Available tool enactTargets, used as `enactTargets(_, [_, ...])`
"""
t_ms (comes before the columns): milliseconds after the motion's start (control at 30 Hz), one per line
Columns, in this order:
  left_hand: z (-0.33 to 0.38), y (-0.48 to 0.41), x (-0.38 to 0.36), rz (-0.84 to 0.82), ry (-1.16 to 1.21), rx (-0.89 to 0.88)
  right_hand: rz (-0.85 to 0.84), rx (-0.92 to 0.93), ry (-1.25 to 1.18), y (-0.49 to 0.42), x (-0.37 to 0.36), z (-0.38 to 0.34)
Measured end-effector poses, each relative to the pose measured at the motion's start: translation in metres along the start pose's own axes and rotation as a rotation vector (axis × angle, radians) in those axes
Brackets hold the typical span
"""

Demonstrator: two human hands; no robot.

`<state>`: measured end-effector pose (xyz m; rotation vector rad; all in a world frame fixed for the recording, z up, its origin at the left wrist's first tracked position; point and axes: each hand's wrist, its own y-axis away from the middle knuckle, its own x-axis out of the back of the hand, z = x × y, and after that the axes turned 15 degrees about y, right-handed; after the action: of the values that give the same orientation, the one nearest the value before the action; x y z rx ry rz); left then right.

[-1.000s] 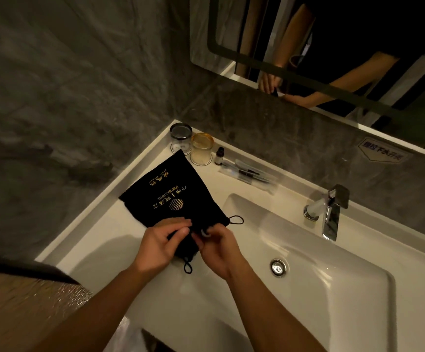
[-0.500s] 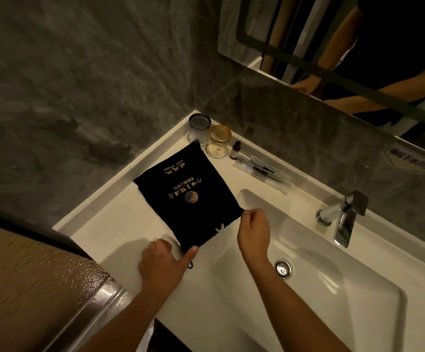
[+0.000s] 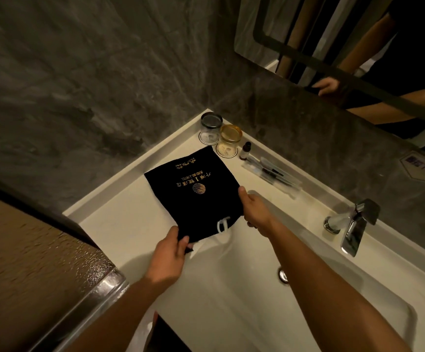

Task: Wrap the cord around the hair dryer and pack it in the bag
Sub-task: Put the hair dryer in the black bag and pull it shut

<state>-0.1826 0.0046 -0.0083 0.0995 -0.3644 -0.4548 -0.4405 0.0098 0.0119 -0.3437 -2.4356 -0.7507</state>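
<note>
A black drawstring bag [image 3: 193, 196] with gold lettering lies on the white counter left of the basin, its mouth towards me. My left hand [image 3: 168, 255] pinches the bag's near left corner. My right hand [image 3: 254, 212] grips the bag's right edge, thumb on top. A white loop [image 3: 222, 226] pokes out at the bag's mouth between my hands; I cannot tell whether it is the dryer's cord. The hair dryer itself is not visible; the bag hides whatever is inside.
Two upturned glasses [image 3: 211, 128] [image 3: 230, 138], a small dark bottle [image 3: 245, 150] and wrapped toiletries [image 3: 272, 174] line the back ledge. The sink basin [image 3: 269, 288] lies to the right with a chrome tap [image 3: 353, 224]. A mirror [image 3: 358, 47] hangs above; a wooden panel [image 3: 28, 275] stands left.
My hands have moved apart from the middle of the bag's mouth to its two sides. The left hand now pinches the corner. The camera has shifted, so the bag sits higher in view.
</note>
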Motion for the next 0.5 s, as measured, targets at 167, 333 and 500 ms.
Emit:
enactTargets(167, [0.053,0.001,0.050,-0.049,0.067,-0.146,0.053,0.074,0.116,0.012,0.030,-0.047])
enactTargets(333, [0.099,-0.024,0.095,-0.028,0.394,-0.175,0.036,0.019,0.002,0.025,0.064,-0.106])
enactTargets(500, [0.114,-0.030,0.121,0.067,0.379,-0.165,-0.039,0.021,0.006,0.040,0.078,-0.133])
